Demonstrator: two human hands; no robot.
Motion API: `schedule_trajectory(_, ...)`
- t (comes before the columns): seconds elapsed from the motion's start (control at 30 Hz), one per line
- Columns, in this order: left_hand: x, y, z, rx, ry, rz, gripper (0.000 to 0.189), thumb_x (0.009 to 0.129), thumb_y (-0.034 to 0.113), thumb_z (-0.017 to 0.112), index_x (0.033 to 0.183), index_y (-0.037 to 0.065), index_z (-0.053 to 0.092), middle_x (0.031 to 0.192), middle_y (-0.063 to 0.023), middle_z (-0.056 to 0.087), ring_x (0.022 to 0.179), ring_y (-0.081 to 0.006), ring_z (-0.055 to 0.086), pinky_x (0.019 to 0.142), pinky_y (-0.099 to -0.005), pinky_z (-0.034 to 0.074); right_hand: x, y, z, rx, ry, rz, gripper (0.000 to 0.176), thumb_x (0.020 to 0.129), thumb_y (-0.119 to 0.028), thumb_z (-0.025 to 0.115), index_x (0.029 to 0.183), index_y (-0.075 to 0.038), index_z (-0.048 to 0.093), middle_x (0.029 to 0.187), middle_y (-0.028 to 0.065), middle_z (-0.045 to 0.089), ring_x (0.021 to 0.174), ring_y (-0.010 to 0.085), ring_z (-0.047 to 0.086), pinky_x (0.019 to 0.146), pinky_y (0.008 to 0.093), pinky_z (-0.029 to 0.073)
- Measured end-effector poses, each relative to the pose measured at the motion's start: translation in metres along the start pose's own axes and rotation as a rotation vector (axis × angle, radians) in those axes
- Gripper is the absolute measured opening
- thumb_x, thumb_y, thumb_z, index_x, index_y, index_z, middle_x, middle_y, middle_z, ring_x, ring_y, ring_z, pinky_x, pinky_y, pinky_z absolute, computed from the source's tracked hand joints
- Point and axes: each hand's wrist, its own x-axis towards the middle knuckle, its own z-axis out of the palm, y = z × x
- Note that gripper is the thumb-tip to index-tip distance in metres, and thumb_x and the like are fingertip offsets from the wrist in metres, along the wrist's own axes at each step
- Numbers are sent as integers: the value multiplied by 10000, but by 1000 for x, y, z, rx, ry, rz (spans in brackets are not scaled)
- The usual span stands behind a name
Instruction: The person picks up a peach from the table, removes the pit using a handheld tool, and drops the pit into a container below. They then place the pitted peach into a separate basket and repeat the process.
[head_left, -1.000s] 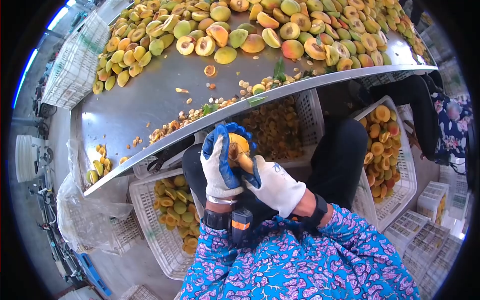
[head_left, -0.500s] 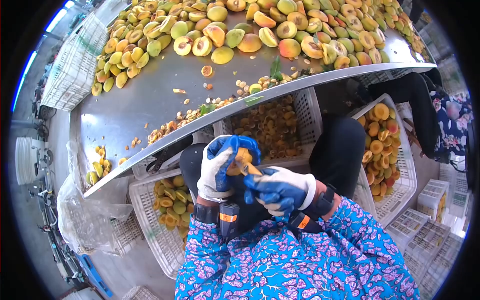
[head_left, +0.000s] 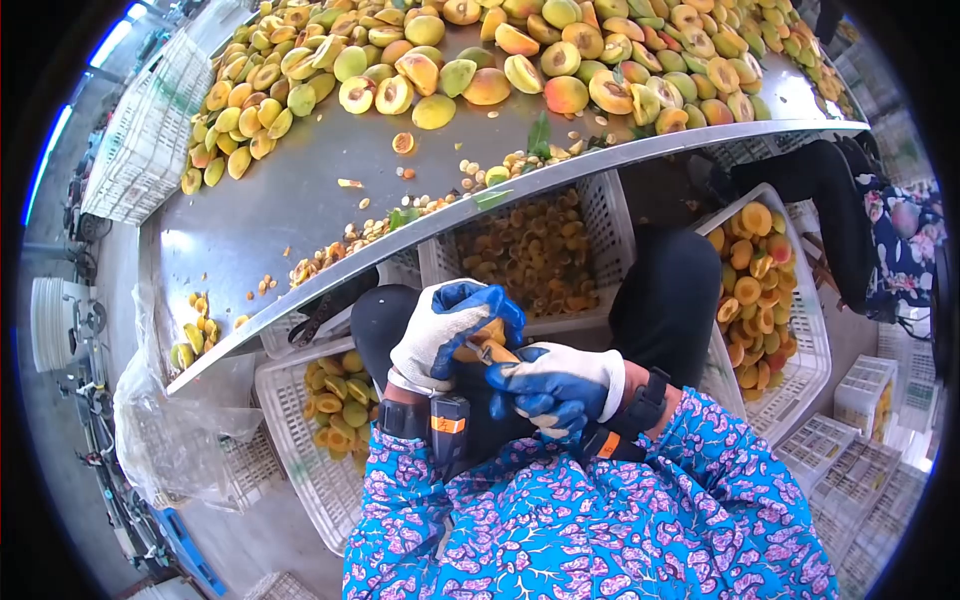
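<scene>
In front of my lap, my left hand (head_left: 445, 325), in a white glove with a blue coated palm, wraps its fingers round a yellow-orange peach half (head_left: 488, 333). My right hand (head_left: 565, 383), gloved the same way, is closed right beside it. From its fingers a small tool with a narrow flat tip (head_left: 496, 352) reaches to the cut side of the fruit; the rest of the tool is hidden in the glove. Under the table edge, just beyond my hands, stands a white crate (head_left: 612, 225) holding brownish fruit scraps (head_left: 530, 255).
Peach halves (head_left: 480, 85) lie heaped on the metal table (head_left: 230, 235), with pits and scraps along its raised edge. Crates of halves stand at left (head_left: 300, 455) and right (head_left: 808, 340). A clear plastic bag (head_left: 165, 430) hangs at the left corner. Another person's leg (head_left: 800, 180) is at right.
My left hand has turned slightly, with the peach half lower between the hands. The right hand's tool tip now lies closer against the fruit. The view has shifted slightly.
</scene>
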Motion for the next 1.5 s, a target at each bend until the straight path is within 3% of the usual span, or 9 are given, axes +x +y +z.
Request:
schedule_trajectory(0.1, 0, 3, 0, -132, -73, 18, 288, 820, 215, 641, 882, -62, 590, 811, -228, 630, 711, -305, 634, 653, -378, 530, 5, 10, -6, 454, -284, 9, 397, 1000, -346, 380, 1017, 22, 526, 527, -58, 389, 343, 66, 353, 350, 242, 297)
schedule_trajectory(0.23, -6, 2, 12, -221, -31, 152, 327, 851, 286, 593, 865, -40, 587, 803, -240, 611, 664, -316, 607, 588, -379, 516, 14, 20, -4, 598, -497, -70, 401, 1008, -340, 359, 996, 12, 551, 512, -72, 381, 339, 47, 341, 347, 235, 304)
schedule_trajectory(0.43, -4, 3, 6, -252, -88, 194, 335, 882, 276, 596, 857, -57, 633, 795, -203, 642, 637, -282, 635, 575, -367, 537, 25, 27, 4, 790, -653, -123, 400, 1014, -325, 336, 990, 6, 560, 496, -78, 363, 336, 43, 337, 336, 246, 314)
schedule_trajectory(0.73, 2, -7, 5, -176, 96, 316, 435, 924, 353, 530, 919, -72, 623, 803, -186, 644, 661, -277, 634, 590, -353, 537, 42, 25, -2, 904, -828, -163, 445, 1019, -341, 280, 1049, 18, 543, 503, -77, 389, 344, 52, 379, 345, 256, 346)
schedule_trajectory(0.9, 10, -10, 9, -154, 235, 320, 389, 938, 316, 522, 952, -63, 608, 829, -184, 650, 683, -280, 642, 616, -364, 546, 45, 20, -9, 912, -753, -174, 436, 1006, -367, 331, 1041, 9, 548, 523, -71, 403, 348, 56, 350, 344, 245, 324)
schedule_trajectory(1.0, 19, -20, 7, -233, 285, 307, 259, 905, 205, 592, 939, -52, 601, 870, -191, 652, 700, -274, 646, 624, -382, 549, 22, 6, -6, 467, -198, -167, 427, 1007, -345, 346, 1038, 32, 544, 535, -62, 417, 359, 52, 389, 358, 244, 350)
schedule_trajectory(1.13, 22, -25, 5, -199, 234, 319, 217, 886, 162, 616, 943, -46, 597, 906, -201, 649, 722, -278, 648, 635, -388, 551, 15, 2, -12, 592, -242, -95, 386, 1004, -332, 372, 1004, 11, 549, 542, -60, 412, 362, 52, 372, 356, 233, 324)
schedule_trajectory(1.3, 23, -18, 11, -184, 179, 325, 325, 924, 279, 557, 963, -42, 592, 891, -194, 642, 724, -288, 637, 655, -384, 547, 40, 18, -17, 999, -799, -155, 476, 1017, -336, 269, 1075, 54, 534, 528, -65, 430, 369, 57, 438, 341, 247, 377)
schedule_trajectory(1.5, 38, -25, 15, -443, 304, 272, 384, 943, 370, 505, 1007, -2, 575, 919, -133, 611, 821, -267, 610, 706, -383, 534, 50, 19, -27, 1050, -822, -223, 494, 1013, -368, 267, 1061, 50, 527, 514, -69, 426, 359, 52, 445, 322, 247, 384)
